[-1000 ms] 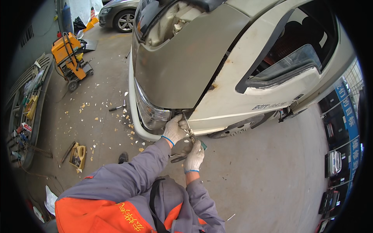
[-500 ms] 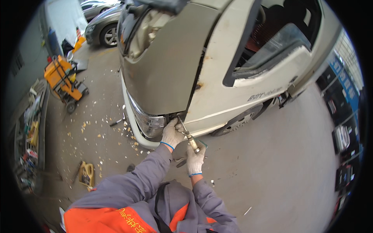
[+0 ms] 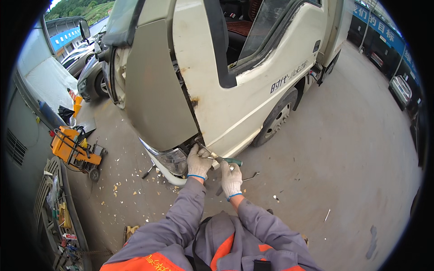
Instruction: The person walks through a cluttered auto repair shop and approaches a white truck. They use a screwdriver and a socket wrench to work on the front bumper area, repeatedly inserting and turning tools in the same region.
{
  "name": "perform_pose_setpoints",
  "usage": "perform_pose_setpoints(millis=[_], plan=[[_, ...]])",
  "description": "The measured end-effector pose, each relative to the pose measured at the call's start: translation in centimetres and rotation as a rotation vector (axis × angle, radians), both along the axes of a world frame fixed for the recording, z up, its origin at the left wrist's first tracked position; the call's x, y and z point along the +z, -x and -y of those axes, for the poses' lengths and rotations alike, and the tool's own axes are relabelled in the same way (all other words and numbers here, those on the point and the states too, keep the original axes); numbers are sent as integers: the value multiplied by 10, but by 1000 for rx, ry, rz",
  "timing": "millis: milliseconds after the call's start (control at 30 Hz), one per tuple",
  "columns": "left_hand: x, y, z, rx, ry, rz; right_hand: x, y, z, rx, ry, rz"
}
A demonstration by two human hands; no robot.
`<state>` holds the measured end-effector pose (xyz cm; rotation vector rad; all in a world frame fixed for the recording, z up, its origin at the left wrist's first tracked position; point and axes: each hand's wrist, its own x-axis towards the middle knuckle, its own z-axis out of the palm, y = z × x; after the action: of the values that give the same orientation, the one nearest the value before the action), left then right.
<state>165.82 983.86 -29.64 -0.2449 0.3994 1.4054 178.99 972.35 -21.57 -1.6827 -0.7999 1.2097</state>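
Both my hands wear pale knitted gloves with blue cuffs. My left hand (image 3: 199, 163) is closed at the corner of the truck's headlight (image 3: 174, 161), its fingertips at the dark gap beside the lamp. What it pinches is hidden. My right hand (image 3: 231, 179) is closed on a screwdriver-like tool with a green handle (image 3: 233, 161). The slim shaft runs up-left past my left fingers to the gap. Above the lamp lies the beige front corner panel (image 3: 156, 90), beside the cream door (image 3: 230, 113). A metal wrench (image 3: 251, 176) shows behind my right hand.
The truck's front wheel (image 3: 278, 118) stands to the right. On the left are an orange wheeled machine (image 3: 74, 147) and a long rack-like part (image 3: 63, 203) heaped with tools and scraps. Chips and a dark-handled tool (image 3: 148, 171) litter the floor. Parked cars (image 3: 92, 79) stand beyond.
The view has swung, so the truck sits lower and further left. My left hand stays at the headlight corner. My right hand's tool has tipped, and its green handle now shows plainly.
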Motion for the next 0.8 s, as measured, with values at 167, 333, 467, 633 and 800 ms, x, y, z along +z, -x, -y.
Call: perform_pose_setpoints(millis=[167, 333, 467, 633, 800], plan=[[8, -8, 0, -6, 18, -23, -56, 4, -5, -113, -294, 88], [10, -3, 4, -3, 4, 3, -48, 5, -5, -78, -252, 70], [25, -11, 9, 16, 36, -5, -54, -3, -13, -27, -83, 79], [12, -4, 6, 7, 20, 24, -57, 3, -5, -73, -393, 77], [33, -13, 15, 22, 52, -53, -30, -4, 0, 108, -244, 341]])
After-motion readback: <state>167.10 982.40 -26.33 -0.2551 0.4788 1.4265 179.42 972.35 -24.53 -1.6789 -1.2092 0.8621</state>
